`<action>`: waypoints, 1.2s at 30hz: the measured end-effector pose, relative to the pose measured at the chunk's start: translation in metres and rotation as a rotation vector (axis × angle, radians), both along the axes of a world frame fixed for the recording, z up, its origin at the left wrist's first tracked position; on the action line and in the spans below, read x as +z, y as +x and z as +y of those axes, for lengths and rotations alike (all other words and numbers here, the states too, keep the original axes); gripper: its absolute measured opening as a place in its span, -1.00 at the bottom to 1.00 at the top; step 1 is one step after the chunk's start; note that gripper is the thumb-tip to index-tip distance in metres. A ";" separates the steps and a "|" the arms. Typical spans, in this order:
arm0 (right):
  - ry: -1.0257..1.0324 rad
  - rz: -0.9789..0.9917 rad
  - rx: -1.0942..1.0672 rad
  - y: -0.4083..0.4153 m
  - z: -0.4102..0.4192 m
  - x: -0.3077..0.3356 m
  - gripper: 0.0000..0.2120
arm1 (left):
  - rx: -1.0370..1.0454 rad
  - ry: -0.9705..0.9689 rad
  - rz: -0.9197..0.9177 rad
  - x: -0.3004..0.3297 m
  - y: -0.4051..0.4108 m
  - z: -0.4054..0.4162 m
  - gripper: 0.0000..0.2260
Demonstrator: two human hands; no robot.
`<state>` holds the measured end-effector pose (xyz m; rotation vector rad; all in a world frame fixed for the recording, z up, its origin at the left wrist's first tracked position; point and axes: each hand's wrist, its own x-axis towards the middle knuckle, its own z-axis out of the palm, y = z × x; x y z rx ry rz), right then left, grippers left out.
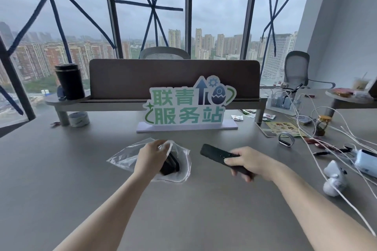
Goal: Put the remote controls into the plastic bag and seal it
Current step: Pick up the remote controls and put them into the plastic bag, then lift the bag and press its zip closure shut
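The bag point(130, 156) mouth is pinched by the left hand point(152, 156); a remote point(216, 154) is gripped by the right hand point(247, 162). If slackened, the mouth could apparently be missed.

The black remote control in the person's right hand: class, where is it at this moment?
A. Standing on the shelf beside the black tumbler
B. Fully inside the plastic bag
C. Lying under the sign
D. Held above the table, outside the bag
D: the right hand grips the black remote control clear of the plastic bag, whose mouth the left hand holds.
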<state>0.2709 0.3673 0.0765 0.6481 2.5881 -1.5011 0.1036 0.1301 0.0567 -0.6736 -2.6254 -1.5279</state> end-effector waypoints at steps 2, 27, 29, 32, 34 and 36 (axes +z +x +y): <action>0.018 -0.054 0.141 -0.001 -0.023 0.026 -0.87 | -0.002 0.003 -0.005 0.003 -0.002 -0.001 -0.78; 0.393 0.237 -0.161 -0.093 -0.126 -0.042 -0.83 | -0.127 -0.462 0.047 -0.026 0.015 -0.074 -0.54; 0.326 0.278 -0.249 -0.092 -0.123 -0.040 -0.84 | -0.058 -0.648 0.072 -0.033 0.023 -0.090 -0.47; 0.090 0.350 -0.285 -0.089 -0.124 -0.026 -0.75 | 0.043 -0.576 0.006 -0.039 0.022 -0.102 -0.53; -0.142 0.425 -0.294 -0.086 -0.127 -0.009 -0.73 | 0.066 -0.218 -0.159 -0.024 0.010 -0.104 -0.60; -0.345 0.516 -0.316 -0.083 -0.130 0.016 -0.76 | 0.090 0.115 -0.234 0.011 -0.001 -0.104 -0.65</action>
